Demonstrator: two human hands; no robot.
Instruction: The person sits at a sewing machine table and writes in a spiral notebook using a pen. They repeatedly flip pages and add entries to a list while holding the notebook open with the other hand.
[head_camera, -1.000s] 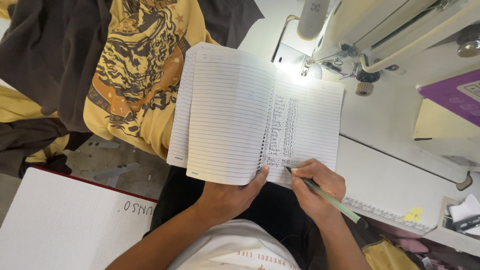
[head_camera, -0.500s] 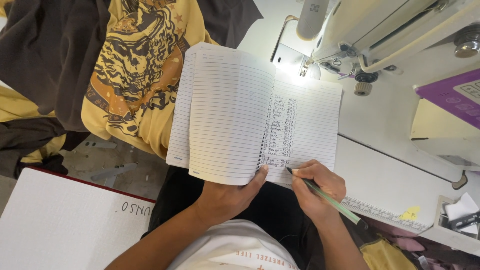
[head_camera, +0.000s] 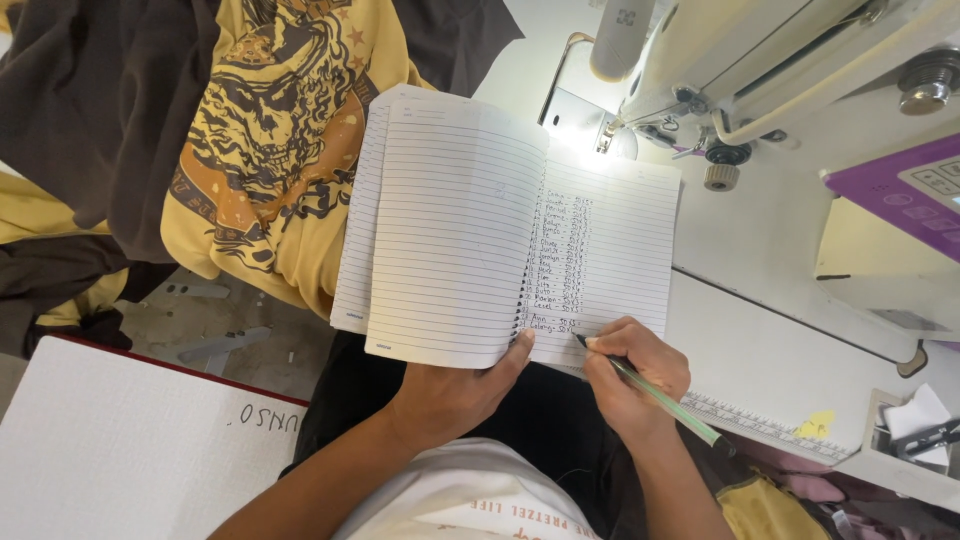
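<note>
Sewing workshop, garment making. Industrial sewing machine (head_camera: 760, 70) mounted on white tabletop (head_camera: 770, 350), needle area lit by small lamp. Printed yellow garments (head_camera: 270, 150) and dark fabric (head_camera: 90, 110) piled at left. Measuring ruler (head_camera: 770, 425) laid along tabletop edge. Lined notebook (head_camera: 480, 240) with handwritten list kept at station. Bare concrete floor (head_camera: 230, 330) seen below.

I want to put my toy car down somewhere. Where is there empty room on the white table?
The barest patch of the white table lies between the open notebook and the ruler, right of the right hand holding the pen. It is crowded up by the sewing machine and at the left, where the yellow shirt lies.
</note>
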